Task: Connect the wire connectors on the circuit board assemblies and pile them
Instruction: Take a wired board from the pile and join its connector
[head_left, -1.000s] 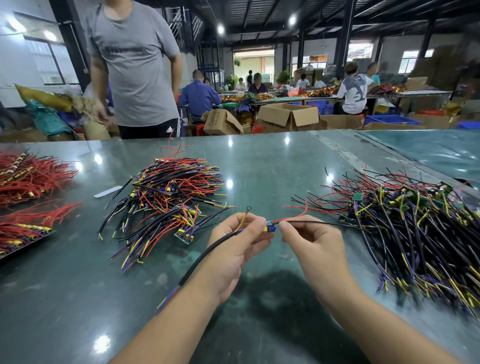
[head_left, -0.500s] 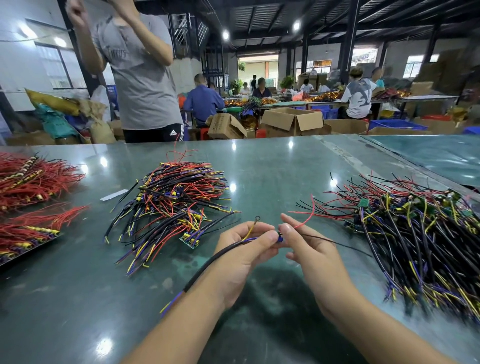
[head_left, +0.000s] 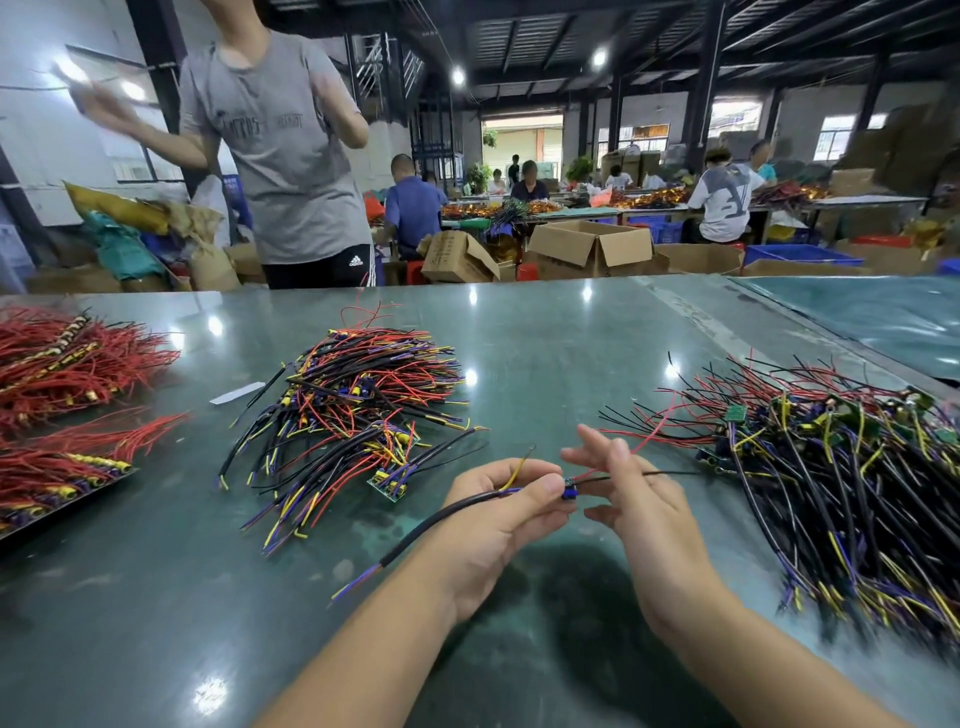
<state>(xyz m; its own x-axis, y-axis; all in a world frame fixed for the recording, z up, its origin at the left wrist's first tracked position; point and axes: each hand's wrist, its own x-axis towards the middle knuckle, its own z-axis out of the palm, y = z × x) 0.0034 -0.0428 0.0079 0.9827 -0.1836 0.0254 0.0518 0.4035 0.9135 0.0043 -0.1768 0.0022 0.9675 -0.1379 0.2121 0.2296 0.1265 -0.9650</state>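
Observation:
My left hand (head_left: 498, 512) pinches a black sheathed cable (head_left: 441, 517) at its small blue connector (head_left: 569, 490), low over the green table (head_left: 545, 353). Thin red and black leads run from the connector toward the right. My right hand (head_left: 631, 499) is just right of the connector with fingers spread and straight, holding nothing. A heap of finished wire assemblies (head_left: 358, 410) with a small circuit board lies to the left of my hands. A larger tangle of assemblies with green boards (head_left: 841, 467) lies to the right.
Bundles of red wires (head_left: 67, 358) lie at the far left, some on a flat tray (head_left: 62, 478). A person in a grey shirt (head_left: 280, 150) stands across the table. Cardboard boxes (head_left: 592, 249) and seated workers fill the background.
My right hand has let go of the connector and opened its fingers. The left hand keeps its grip. The person across the table has swung an arm out to the side.

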